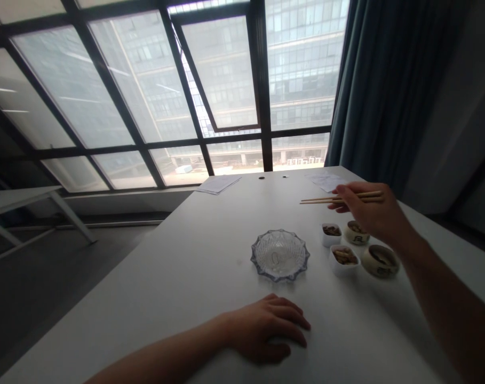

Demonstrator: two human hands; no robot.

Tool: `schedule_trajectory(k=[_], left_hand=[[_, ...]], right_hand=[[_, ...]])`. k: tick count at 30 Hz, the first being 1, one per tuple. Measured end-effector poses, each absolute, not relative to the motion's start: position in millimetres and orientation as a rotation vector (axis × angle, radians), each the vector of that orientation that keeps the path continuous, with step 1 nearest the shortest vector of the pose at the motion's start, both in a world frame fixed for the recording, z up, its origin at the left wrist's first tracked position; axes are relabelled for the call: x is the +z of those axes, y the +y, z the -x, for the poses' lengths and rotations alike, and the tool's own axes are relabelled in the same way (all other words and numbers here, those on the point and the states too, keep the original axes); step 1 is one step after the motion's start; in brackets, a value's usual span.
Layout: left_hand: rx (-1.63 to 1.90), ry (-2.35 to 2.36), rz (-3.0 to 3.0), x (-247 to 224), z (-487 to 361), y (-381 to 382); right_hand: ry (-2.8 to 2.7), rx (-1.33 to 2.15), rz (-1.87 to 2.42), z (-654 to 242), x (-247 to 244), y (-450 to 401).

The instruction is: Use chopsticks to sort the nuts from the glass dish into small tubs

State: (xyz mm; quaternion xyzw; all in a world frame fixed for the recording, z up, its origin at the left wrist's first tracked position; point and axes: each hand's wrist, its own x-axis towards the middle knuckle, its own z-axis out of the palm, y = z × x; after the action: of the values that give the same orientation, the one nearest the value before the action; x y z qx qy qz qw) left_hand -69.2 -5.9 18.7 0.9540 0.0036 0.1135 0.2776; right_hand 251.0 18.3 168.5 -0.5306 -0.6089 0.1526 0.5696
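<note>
Chopsticks (338, 199) are sitting pinched between the fingers of the right hand (370, 210), which is holding them firmly and hovering above the food containers at right of frame. The left hand (266, 329) is resting on the white table (154, 282) at lower centre, fingers loosely curled and holding nothing, just below a cut-glass dish (280, 256). Two white square cups (331, 234) and two round ceramic bowls (380, 261) are holding food.
</note>
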Motion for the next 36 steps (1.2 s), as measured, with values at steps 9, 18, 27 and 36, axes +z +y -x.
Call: schedule_trajectory(k=[9,18,27,36], left_hand=[[0.301,0.021,-2.593,13.4,70.2,-6.3],[0.317,0.023,-2.57,9.0,70.0,-5.5],[0.352,-0.012,-2.599,6.9,68.7,-4.4],[0.346,-0.017,-2.614,8.6,68.0,-5.1]], right_hand=[[-1.747,0.305,1.202,-198.4,140.3,9.3],[-2.223,-0.167,1.287,-191.6,73.4,-2.5],[-2.403,-0.336,1.22,-184.4,36.6,-6.1],[-2.319,-0.371,1.275,-178.6,14.8,-18.5]])
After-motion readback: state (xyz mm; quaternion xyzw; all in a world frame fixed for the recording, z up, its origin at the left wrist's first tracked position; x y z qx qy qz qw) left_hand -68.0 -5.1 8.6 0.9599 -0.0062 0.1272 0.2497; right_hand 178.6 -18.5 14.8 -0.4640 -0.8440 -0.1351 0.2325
